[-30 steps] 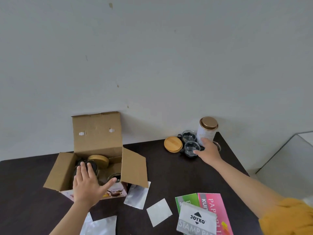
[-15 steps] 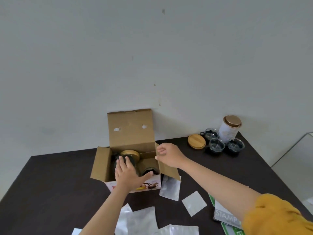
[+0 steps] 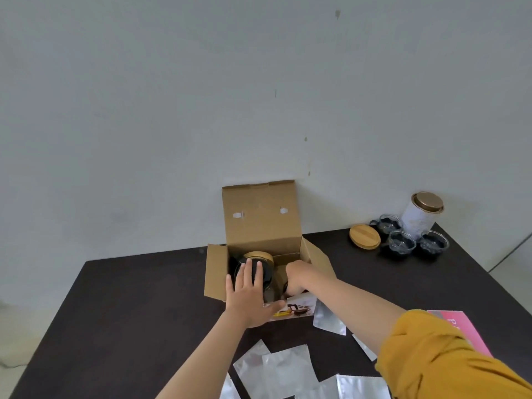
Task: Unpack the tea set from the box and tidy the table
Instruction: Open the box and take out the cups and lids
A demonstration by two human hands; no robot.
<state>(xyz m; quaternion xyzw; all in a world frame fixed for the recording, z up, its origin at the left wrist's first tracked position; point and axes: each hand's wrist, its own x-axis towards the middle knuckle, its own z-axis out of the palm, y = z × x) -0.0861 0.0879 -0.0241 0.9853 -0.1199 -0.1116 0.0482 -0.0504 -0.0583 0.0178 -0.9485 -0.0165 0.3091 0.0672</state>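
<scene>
Dark table point(image 3: 121, 312) against pale wall point(image 3: 201, 96); left edge running diagonally from 7 to 11 o'clock, right edge dropping off near 3 o'clock. Bare table surface wide open on left side, from 8 to 10 o'clock; narrower bare strip between box and cups.

Left hand point(image 3: 249, 295) flat, fingers straight and spread, lying over dark glass teapot point(image 3: 266, 279) inside box point(image 3: 260, 226), thumb out toward printed front panel. Right hand point(image 3: 296, 276) reaching into box's right half, fingers curled down out of sight; whether gripping anything, cannot tell. Yellow sleeve point(image 3: 449, 361) at 4 o'clock.

Box at frame center, lid flap upright against wall, side flaps splayed out. Inside: teapot with wooden lid point(image 3: 259, 256) at left; something dark under right hand, unclear.

At 2 o'clock, well apart from box: three glass cups point(image 3: 401, 243) clustered together, wooden disc point(image 3: 364, 236) just beside them on left, white canister point(image 3: 421, 214) with bronze lid behind, near wall.

At 5 to 6 o'clock: several silver foil pouches point(image 3: 276, 367) scattered flat, some overlapping; one more just below box's right corner. Pink packet point(image 3: 457, 329) at 4 o'clock, partly hidden by sleeve.
</scene>
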